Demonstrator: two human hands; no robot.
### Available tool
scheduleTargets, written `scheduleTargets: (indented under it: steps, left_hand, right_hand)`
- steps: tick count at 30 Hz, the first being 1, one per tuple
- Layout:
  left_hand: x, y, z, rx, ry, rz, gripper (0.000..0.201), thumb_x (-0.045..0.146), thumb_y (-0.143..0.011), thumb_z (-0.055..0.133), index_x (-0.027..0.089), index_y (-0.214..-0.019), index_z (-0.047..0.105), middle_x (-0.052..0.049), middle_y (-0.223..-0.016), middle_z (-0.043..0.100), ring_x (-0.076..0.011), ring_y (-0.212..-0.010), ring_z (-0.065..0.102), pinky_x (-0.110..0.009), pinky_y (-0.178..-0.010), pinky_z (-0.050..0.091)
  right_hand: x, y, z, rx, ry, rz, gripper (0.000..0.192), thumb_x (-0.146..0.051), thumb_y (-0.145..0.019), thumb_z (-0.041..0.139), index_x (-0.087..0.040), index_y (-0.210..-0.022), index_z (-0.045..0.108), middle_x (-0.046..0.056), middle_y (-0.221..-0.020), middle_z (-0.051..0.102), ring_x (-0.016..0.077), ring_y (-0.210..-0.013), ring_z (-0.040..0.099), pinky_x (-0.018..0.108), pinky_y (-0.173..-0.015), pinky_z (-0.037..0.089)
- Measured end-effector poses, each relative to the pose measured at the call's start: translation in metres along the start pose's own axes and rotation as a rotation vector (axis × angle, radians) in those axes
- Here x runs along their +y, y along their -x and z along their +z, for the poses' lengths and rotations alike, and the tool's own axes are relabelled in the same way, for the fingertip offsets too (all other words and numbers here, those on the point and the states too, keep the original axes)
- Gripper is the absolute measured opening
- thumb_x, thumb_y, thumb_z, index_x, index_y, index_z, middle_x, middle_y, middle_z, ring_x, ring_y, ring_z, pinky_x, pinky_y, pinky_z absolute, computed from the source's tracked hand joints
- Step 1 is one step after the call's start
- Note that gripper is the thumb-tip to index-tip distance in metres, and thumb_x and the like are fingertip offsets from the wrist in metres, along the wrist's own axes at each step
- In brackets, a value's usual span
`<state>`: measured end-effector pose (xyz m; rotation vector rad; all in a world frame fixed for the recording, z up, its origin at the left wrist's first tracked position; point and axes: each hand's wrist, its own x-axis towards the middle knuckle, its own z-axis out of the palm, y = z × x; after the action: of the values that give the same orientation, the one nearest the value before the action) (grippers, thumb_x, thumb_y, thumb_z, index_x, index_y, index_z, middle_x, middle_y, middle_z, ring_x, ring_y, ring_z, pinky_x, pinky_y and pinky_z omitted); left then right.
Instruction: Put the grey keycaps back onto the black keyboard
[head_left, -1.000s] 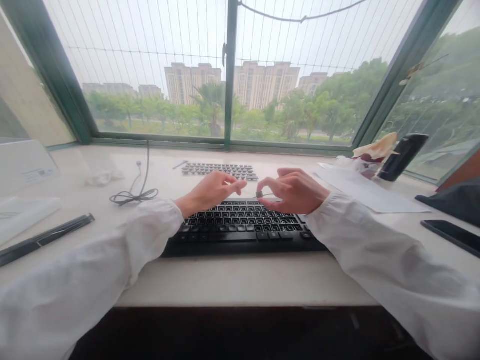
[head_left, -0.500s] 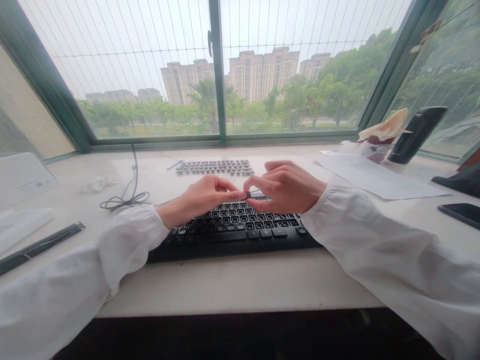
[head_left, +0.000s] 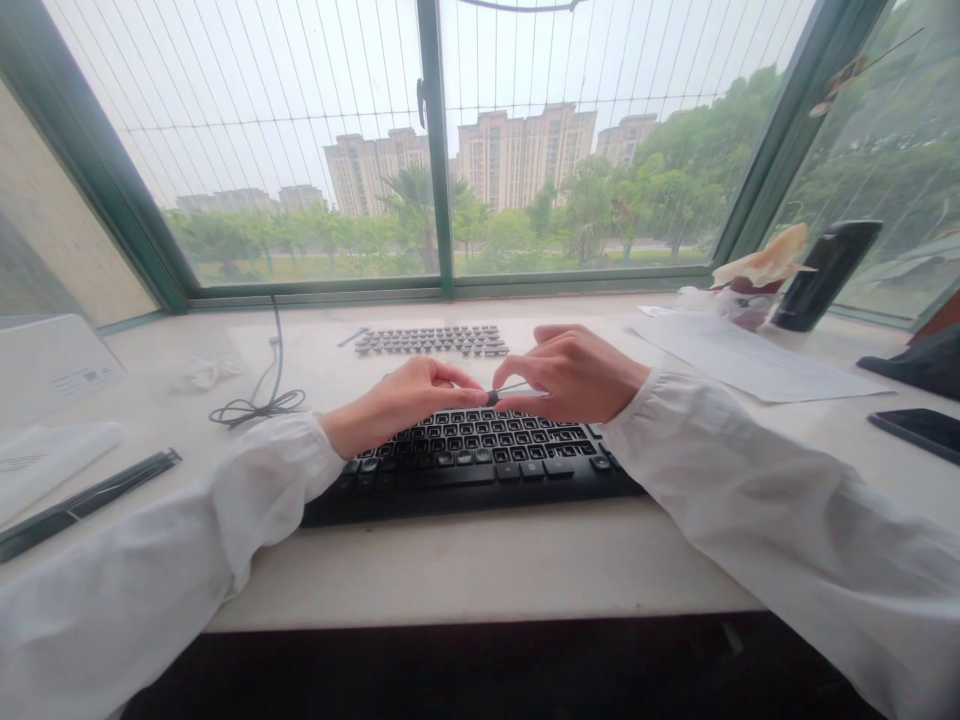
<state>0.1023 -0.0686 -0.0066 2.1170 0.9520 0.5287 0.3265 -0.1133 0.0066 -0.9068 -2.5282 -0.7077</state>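
A black keyboard (head_left: 480, 470) lies on the white surface, most of its key positions bare of keycaps, with keycaps still along its front row. My left hand (head_left: 409, 400) is above its left part, thumb and fingers closed on a small black keycap (head_left: 492, 398). Close by, my right hand (head_left: 574, 375) has its thumb and index fingertip near the same keycap, with a gap between them. A thin dark stick-like tool (head_left: 514, 386) runs from the keycap into my right hand, whose other fingers are curled; its far end is hidden.
Behind the hands, removed keycaps (head_left: 431, 340) lie in rows. A coiled cable (head_left: 259, 408) and a dark strip (head_left: 90, 500) are on the left. At the right are paper sheets (head_left: 750, 350), a black bottle (head_left: 829, 275) and a phone (head_left: 919, 430).
My right thumb and index finger have parted slightly around the keycap, which stays at the left fingertips. The whole view has shifted a little.
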Motion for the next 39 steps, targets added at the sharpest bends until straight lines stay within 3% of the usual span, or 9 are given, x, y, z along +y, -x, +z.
scheduleTargets:
  steps: [6, 10, 12, 18, 24, 31, 39]
  left_hand:
    - [-0.001, 0.001, -0.001, -0.073, 0.020, -0.030, 0.036, 0.056, -0.076, 0.062, 0.021, -0.075, 0.070, 0.006, -0.050, 0.034, -0.0090, -0.048, 0.023, -0.027, -0.048, 0.017]
    - [-0.004, -0.001, 0.001, -0.066, -0.061, 0.039, 0.037, 0.055, -0.076, 0.063, 0.020, -0.082, 0.074, 0.003, -0.060, 0.051, -0.0091, -0.055, 0.035, -0.025, -0.052, 0.025]
    - [-0.004, -0.002, 0.002, -0.070, -0.116, 0.068, 0.038, 0.055, -0.077, 0.062, 0.019, -0.084, 0.075, 0.003, -0.061, 0.052, -0.0092, -0.056, 0.036, -0.024, -0.052, 0.026]
    - [-0.007, 0.001, 0.006, 0.012, -0.281, 0.202, 0.035, 0.048, -0.084, 0.058, 0.017, -0.082, 0.073, 0.006, -0.050, 0.035, -0.0078, -0.049, 0.027, -0.024, -0.047, 0.019]
    - [-0.008, 0.006, 0.010, 0.081, -0.337, 0.409, 0.026, 0.039, -0.086, 0.060, 0.017, -0.085, 0.073, 0.008, -0.047, 0.028, -0.0072, -0.048, 0.023, -0.022, -0.046, 0.019]
    - [-0.010, 0.007, 0.004, -0.033, -0.396, 0.631, 0.020, 0.033, -0.086, 0.062, 0.019, -0.088, 0.076, 0.006, -0.049, 0.049, -0.0055, -0.046, 0.033, -0.018, -0.049, 0.029]
    - [-0.015, 0.006, 0.005, -0.092, -0.426, 0.677, 0.023, 0.035, -0.087, 0.061, 0.021, -0.094, 0.077, 0.002, -0.054, 0.061, -0.0047, -0.045, 0.041, -0.016, -0.050, 0.034]
  right_hand:
    - [-0.005, -0.001, -0.002, -0.055, -0.099, 0.039, 0.027, -0.045, -0.089, 0.059, -0.022, -0.097, 0.071, -0.004, -0.049, 0.055, 0.0118, -0.051, 0.044, 0.026, -0.062, 0.034]
    - [-0.006, -0.001, 0.000, -0.175, -0.247, 0.138, 0.023, -0.042, -0.084, 0.064, -0.022, -0.091, 0.073, -0.005, -0.049, 0.054, 0.0095, -0.050, 0.045, 0.024, -0.057, 0.031]
    - [-0.004, 0.000, 0.002, -0.254, -0.366, 0.193, 0.025, -0.043, -0.083, 0.064, -0.020, -0.087, 0.074, -0.006, -0.049, 0.050, 0.0074, -0.046, 0.042, 0.023, -0.054, 0.030]
    - [-0.005, -0.001, 0.002, -0.454, -0.629, 0.241, 0.037, -0.051, -0.081, 0.063, -0.017, -0.089, 0.076, -0.006, -0.051, 0.048, 0.0062, -0.046, 0.039, 0.021, -0.049, 0.028]
    - [-0.012, -0.002, 0.000, -0.483, -0.623, 0.219, 0.030, -0.045, -0.081, 0.065, -0.018, -0.088, 0.075, -0.005, -0.052, 0.050, 0.0062, -0.046, 0.041, 0.021, -0.050, 0.030]
    - [-0.012, -0.001, 0.001, -0.477, -0.576, 0.214, 0.027, -0.042, -0.080, 0.066, -0.016, -0.083, 0.074, -0.004, -0.054, 0.054, 0.0063, -0.047, 0.042, 0.021, -0.051, 0.029]
    - [-0.013, -0.003, -0.001, -0.509, -0.560, 0.223, 0.024, -0.039, -0.080, 0.066, -0.017, -0.085, 0.074, -0.004, -0.054, 0.055, 0.0068, -0.048, 0.044, 0.021, -0.051, 0.030]
